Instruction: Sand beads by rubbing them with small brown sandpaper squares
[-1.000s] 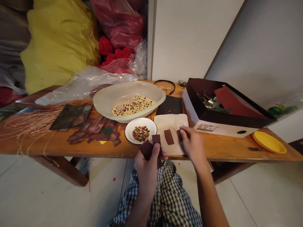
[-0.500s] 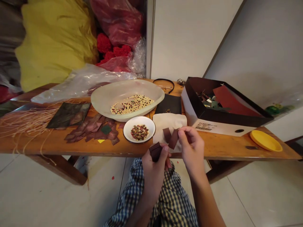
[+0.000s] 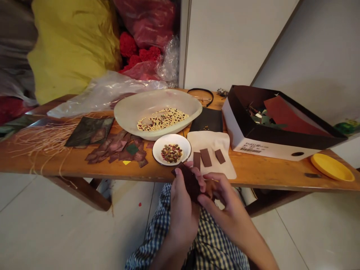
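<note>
The left hand [image 3: 182,213] is clenching a dark brown cut piece [image 3: 189,182] just off the front edge of the worktop [image 3: 267,172], while the right hand [image 3: 227,212] is curling in beside it. Its grip is blurred, so I cannot tell whether it is grasping anything. 3 brown strips [image 3: 206,157] are lying on a cream cloth pad [image 3: 209,141] near that edge, just beside a white dish of mixed beans [image 3: 186,144]. Nothing is pinning the strips down, so a brushing wrist could be shifting them or tipping the dish.
</note>
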Demonstrator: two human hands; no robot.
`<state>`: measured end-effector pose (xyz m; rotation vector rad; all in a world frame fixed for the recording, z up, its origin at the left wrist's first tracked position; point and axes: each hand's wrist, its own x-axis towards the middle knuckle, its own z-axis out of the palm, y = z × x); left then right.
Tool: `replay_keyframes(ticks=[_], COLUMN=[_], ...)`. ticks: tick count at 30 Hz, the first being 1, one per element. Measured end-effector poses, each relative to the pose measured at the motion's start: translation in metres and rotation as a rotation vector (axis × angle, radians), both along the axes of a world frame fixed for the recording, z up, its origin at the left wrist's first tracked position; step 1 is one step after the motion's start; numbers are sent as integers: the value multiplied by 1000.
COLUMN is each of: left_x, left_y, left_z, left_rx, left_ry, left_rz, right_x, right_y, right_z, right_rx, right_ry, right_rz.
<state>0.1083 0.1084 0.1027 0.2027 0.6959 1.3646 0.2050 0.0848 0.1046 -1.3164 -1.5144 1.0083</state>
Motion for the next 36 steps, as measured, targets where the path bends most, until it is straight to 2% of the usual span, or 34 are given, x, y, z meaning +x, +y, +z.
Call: replay_keyframes(ticks=[2, 5, 11, 15, 18, 22, 26, 29, 36], left_x=[2, 3, 2, 5, 7, 3, -2, -3, 3], left_y=[-3, -7, -13, -13, -11, -8, -6, -3, 3], left_z=[-1, 0, 4, 4, 2, -1, -2, -1, -1], left_rx=[15, 55, 124, 85, 81, 115, 135, 113, 109], left_ry=[-24, -79, -133, -99, -89, -56, -20, -11, -44], left_rz=[22, 3, -98, -81, -44, 18, 63, 75, 45], right_x=[-6, -12, -9, -13, -11, 11, 33, 35, 29], right_y=[-11, -12, -7, -12, -12, 10, 50, 69, 73], right_z=[-8, -14, -9, -9, -12, -20, -27, -32, -42], right_rx=[68, 161, 183, 219, 235, 322, 269, 278, 346], right_ry=[66, 136, 178, 147, 167, 193, -52, -153, -394], right_rz=[-95, -265, -471, -567, -692, -880, -738, -691, -687])
